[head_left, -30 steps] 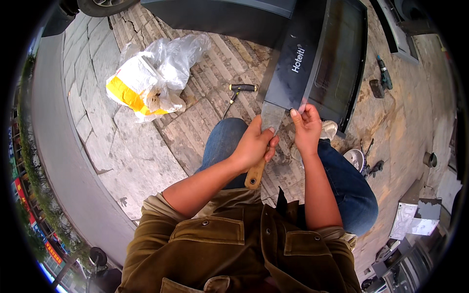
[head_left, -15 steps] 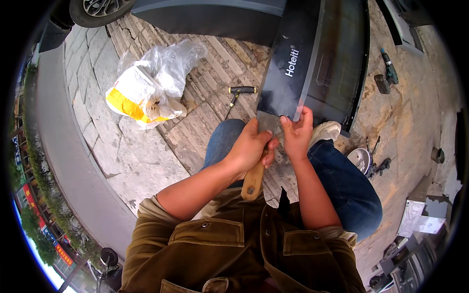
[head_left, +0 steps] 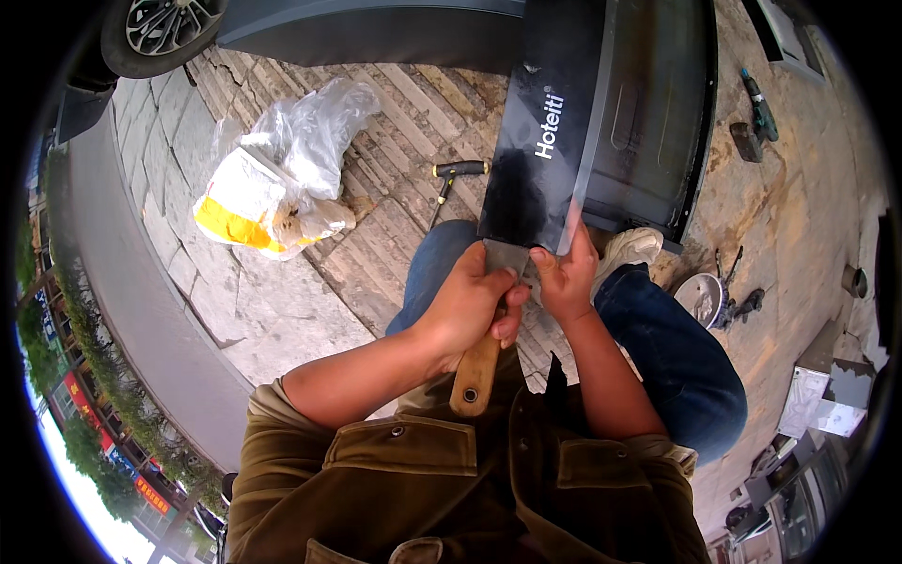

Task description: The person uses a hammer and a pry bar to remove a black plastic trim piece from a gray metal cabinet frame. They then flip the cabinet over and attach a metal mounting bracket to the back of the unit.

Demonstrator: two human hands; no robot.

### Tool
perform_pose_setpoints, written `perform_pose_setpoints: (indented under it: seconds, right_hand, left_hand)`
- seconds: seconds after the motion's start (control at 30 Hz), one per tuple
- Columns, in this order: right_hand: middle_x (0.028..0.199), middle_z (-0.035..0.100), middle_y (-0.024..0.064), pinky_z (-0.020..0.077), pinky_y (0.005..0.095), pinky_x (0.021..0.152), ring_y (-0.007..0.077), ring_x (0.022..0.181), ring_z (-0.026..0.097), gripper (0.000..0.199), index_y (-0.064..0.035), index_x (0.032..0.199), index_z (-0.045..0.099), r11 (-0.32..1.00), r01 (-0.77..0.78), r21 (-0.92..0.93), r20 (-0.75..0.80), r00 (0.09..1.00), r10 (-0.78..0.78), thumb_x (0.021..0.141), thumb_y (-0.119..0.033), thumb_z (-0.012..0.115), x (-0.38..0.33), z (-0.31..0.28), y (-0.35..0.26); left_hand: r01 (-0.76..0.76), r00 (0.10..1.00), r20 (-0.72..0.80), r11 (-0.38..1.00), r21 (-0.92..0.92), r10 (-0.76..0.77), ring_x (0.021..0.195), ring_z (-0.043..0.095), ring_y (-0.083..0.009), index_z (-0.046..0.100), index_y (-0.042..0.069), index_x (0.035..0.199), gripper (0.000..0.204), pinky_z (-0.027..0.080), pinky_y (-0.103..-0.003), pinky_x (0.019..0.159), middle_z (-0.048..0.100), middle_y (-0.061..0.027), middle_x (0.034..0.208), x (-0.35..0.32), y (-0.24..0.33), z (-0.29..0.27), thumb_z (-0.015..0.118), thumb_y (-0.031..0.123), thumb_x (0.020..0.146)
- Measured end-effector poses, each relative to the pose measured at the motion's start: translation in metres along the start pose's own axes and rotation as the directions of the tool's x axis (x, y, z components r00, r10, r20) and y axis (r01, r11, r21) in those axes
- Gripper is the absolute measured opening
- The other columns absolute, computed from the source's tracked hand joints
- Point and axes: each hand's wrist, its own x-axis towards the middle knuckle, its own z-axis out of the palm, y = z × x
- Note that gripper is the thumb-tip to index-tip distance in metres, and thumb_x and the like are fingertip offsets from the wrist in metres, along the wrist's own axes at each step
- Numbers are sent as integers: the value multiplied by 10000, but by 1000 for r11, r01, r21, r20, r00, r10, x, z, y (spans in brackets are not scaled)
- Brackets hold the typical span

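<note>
At the far left, a spoked car wheel [head_left: 171, 26] stands at the top edge, on the grey paving. Nearer the middle, a crumpled bag [head_left: 242, 193], white with a yellow band, lies against loose clear plastic [head_left: 315, 136]. Right of it, on the grooved paving, rests a T-handled tool [head_left: 458, 170], black with yellow trim, its thin shaft slanting down toward the person's knee.

The left hand [head_left: 477, 305] is closed firmly around a scraper [head_left: 472, 383], thumb laid along it toward the blade. The scraper's wooden handle is honey-brown, worn and a little stained, with a metal-ringed hole at its butt end, which sticks out below the fist. Its flat grey blade points away from the body and meets the near end of a dark panel [head_left: 550, 75].

That panel is long, flat and glossy, nearly black, with white lettering along its face. A pale grey haze clouds part of the surface; a deeper black patch shows toward the near end, and a clear strip runs down its right edge. The right hand [head_left: 567, 279] has thumb and fingers clamped on the panel's near right corner.

Beyond lie a pale shoe [head_left: 629, 250], a dark-framed glass door [head_left: 653, 132], a white bowl [head_left: 701, 297] and a green-and-black drill [head_left: 759, 105].
</note>
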Motion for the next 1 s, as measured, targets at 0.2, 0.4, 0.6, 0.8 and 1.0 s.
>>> perform_pose_setpoints:
  seconds: [0.2,0.4,0.6,0.8,1.0]
  right_hand:
    - [1387,390,271,332,389,1059,350,1290,406,819,146,1356,289,997,20,69,20,1000,-22,822,-323,696,0,1,0]
    - [1397,363,288,308,391,1073,339,1309,377,836,167,1353,267,994,34,105,25,999,-37,837,-340,684,3,2,-6]
    - [1392,372,287,302,385,1075,337,1312,374,810,166,1345,290,992,19,122,19,1000,-22,842,-334,679,1,0,-5]
    - [1392,384,272,312,384,1070,332,1306,387,770,136,1354,314,989,9,149,15,1000,-11,852,-333,661,-2,0,-1]
    - [1334,464,226,369,352,1018,292,1221,484,689,77,1363,359,999,46,28,17,999,-46,848,-249,680,-2,-1,3]
  left_hand:
    - [107,993,-50,994,-33,-109,447,378,-104,376,97,1027,102,360,-282,438,470,-47,762,-5,14,8,387,62,932]
    - [154,986,-60,987,-49,-156,452,377,-98,377,101,1020,109,376,-291,458,472,-40,759,-7,22,12,394,63,919]
    - [152,988,-12,987,-44,-153,482,406,-122,353,78,1005,108,409,-319,484,474,-63,767,-9,25,13,399,61,910]
    - [164,985,-31,982,-91,-167,504,429,-138,311,59,994,128,418,-331,495,473,-84,776,-11,24,14,404,51,908]
    - [47,998,37,999,-18,-47,442,382,-102,374,80,1060,154,369,-282,450,469,-48,744,-13,1,-2,417,57,914]
